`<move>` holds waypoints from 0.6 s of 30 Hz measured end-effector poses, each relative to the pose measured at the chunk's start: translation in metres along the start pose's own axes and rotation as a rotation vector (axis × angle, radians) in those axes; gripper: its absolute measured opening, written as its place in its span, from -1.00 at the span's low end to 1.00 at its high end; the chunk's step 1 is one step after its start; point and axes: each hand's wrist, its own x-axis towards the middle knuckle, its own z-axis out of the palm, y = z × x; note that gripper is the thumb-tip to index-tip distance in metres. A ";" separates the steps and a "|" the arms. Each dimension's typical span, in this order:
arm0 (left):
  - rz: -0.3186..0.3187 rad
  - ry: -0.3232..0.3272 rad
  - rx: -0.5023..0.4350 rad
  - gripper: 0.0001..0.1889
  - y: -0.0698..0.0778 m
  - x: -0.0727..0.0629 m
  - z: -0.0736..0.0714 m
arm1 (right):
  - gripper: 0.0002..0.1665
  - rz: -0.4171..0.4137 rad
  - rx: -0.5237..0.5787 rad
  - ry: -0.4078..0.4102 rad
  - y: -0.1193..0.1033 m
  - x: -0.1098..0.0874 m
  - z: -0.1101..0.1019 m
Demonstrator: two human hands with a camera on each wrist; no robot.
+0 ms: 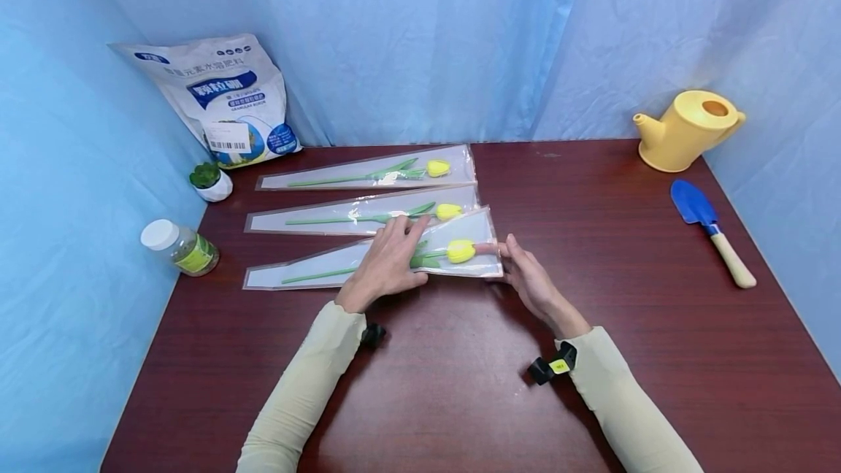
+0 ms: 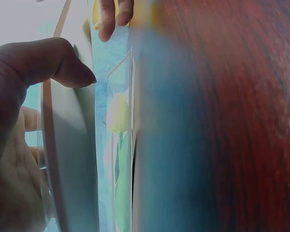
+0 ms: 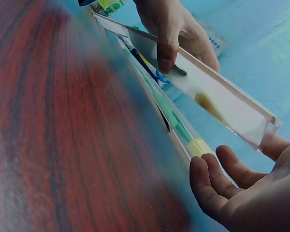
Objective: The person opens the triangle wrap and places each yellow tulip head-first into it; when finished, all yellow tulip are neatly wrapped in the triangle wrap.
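Observation:
Nearest me lies a long tapered clear-and-white flower sleeve [image 1: 268, 277] with a yellow artificial tulip [image 1: 461, 251] inside. My left hand [image 1: 388, 258] grips this sleeve across its middle, thumb at the near edge and fingers over the top. The wide right end tilts up off the table. At that end my right hand [image 1: 528, 279] has its index finger beside the bloom, overlapping the film, while its other fingers spread loosely below in the right wrist view. Two similar sleeves, a middle one [image 1: 269, 222] and a far one [image 1: 276, 181], lie behind, each with a yellow tulip.
A fertilizer bag [image 1: 230, 104], a small potted succulent [image 1: 212, 182] and a white-capped jar [image 1: 187, 248] stand at the left. On the right are a yellow watering can [image 1: 686, 130] and a blue trowel [image 1: 696, 204] with a pale handle. Blue curtains [image 1: 420, 42] enclose the dark red table [image 1: 434, 385].

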 end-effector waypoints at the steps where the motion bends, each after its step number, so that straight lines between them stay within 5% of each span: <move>1: 0.000 0.000 0.000 0.03 0.000 0.000 0.000 | -0.02 -0.002 -0.003 -0.008 0.000 0.000 0.000; 8: 0.005 0.002 0.009 0.02 0.000 0.001 0.001 | -0.08 0.006 -0.040 -0.018 -0.002 0.001 0.000; 15: 0.016 -0.031 0.018 0.03 -0.002 0.000 0.002 | -0.73 0.060 -0.122 0.243 -0.003 0.005 -0.003; 18: 0.009 -0.064 0.014 0.00 -0.003 -0.001 0.003 | -0.82 0.063 -0.191 0.288 -0.001 0.006 -0.005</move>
